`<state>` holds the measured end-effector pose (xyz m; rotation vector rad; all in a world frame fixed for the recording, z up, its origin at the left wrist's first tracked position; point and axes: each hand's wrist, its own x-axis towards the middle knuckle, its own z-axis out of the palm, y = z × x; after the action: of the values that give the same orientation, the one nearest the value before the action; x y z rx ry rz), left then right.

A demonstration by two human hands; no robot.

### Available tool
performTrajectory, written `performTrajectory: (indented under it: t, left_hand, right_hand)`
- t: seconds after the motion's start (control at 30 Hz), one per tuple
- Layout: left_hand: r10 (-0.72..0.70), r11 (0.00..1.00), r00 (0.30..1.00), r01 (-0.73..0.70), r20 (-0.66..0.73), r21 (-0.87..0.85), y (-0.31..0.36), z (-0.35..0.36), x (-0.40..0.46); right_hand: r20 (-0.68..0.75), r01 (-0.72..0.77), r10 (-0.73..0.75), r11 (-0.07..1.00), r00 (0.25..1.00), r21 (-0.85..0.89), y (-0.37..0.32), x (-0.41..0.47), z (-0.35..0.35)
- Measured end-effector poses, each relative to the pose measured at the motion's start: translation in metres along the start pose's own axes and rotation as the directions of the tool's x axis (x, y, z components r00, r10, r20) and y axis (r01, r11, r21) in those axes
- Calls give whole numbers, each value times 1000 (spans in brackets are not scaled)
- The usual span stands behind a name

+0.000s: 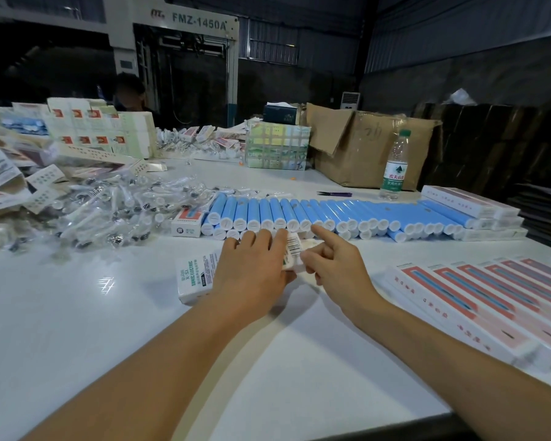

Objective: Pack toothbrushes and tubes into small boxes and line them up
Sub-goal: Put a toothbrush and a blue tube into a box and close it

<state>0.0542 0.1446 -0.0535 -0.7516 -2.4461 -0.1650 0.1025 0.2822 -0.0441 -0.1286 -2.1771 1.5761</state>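
The left hand (pixel 252 268) lies palm-down over a small white box (pixel 291 253), its fingers curled round the box's top so that the barcode side shows between index finger and thumb. The right hand (pixel 334 262) meets the same box from the right: thumb and bent middle fingers pinch its end, while the index finger points straight out toward the tubes. Just left of the held box, partly under the left wrist, a second box (pixel 193 280) printed "SONIC ELECTRIC" lies flat on the white table (pixel 77 313). Right behind both hands runs a long row of blue tubes (pixel 299 214) with white caps, stacked in two layers with the caps facing the person; the pointing finger ends just short of one cap. A red-and-white box (pixel 188 222) closes the row's left end, and long white cartons (pixel 477 208) are stacked at its right end. Flat pink-and-white boxes (pixel 477 297) lie side by side in a row near the right forearm. To the left sits a heap of toothbrush heads in clear wrappers (pixel 109 214), with loose flat cartons (pixel 10 179) beyond it. Farther back stand a water bottle (pixel 396 167), a brown cardboard box (pixel 369 148) and purple scissors (pixel 334 194).
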Motion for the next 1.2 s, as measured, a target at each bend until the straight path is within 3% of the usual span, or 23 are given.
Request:
performTrajectory:
  t: [0.13, 0.27, 0.5, 0.6, 0.7, 0.73, 0.8, 0.87, 0.9, 0.97, 1.03, 1.1, 1.17, 1.2]
  left_hand:
    - [46, 999, 999, -46, -3, 5, 7, 0, -3]
    - [11, 1000, 1000, -11, -11, 9, 11, -1, -5]
    - [-1, 999, 1000, 1, -6, 40, 18, 1, -3]
    - [-12, 1000, 1000, 12, -9, 19, 17, 1, -2]
    - [-34, 999, 999, 34, -21, -1, 14, -1, 1]
    - [-44, 999, 998, 44, -35, -5, 12, -3, 2]
    - [-54, 998, 997, 54, -61, -12, 11, -5, 2]
    - [-46, 999, 997, 45, -64, -17, 12, -6, 0]
    - [-33, 999, 998, 32, -56, -16, 14, -6, -1]
    - [-5, 1000, 999, 4, -38, -10, 16, -4, -2]
    - [12, 1000, 999, -12, -32, 3, 17, -3, -2]
    - [19, 999, 1000, -18, -20, 26, 19, -3, -3]
    - [25, 998, 1000, -25, 1, 55, 23, -4, -6]
    - [29, 997, 1000, -30, 12, 74, 26, -4, -8]
  right_hand:
    - [-25, -20, 19, 999, 1000, -35, -3, 1, 1]
    - [-22, -9, 10, 999, 1000, 40, -5, -4, 1]
    - [5, -55, 55, 998, 998, 11, 0, -1, 1]
    - [32, -1, 4, 996, 999, -89, -1, 0, 1]
    - [-152, 107, -144, 968, 978, -226, -1, 5, -3]
    - [-246, 74, -115, 982, 962, -171, -1, 8, -5]
    - [-265, -118, 157, 980, 952, 158, -4, 11, -10]
    - [71, -367, 399, 743, 914, 559, -3, 12, -11]
    - [225, -454, 414, 622, 882, 638, -3, 11, -11]
    - [351, -493, 348, 548, 869, 676, -3, 9, -10]
    - [301, -417, 288, 624, 909, 661, -2, 9, -7]
    - [174, -291, 233, 779, 957, 555, 0, 7, -2]
    - [11, -128, 128, 985, 992, 115, 3, 2, 4]
    - [-19, -51, 49, 990, 999, -135, 5, -1, 7]
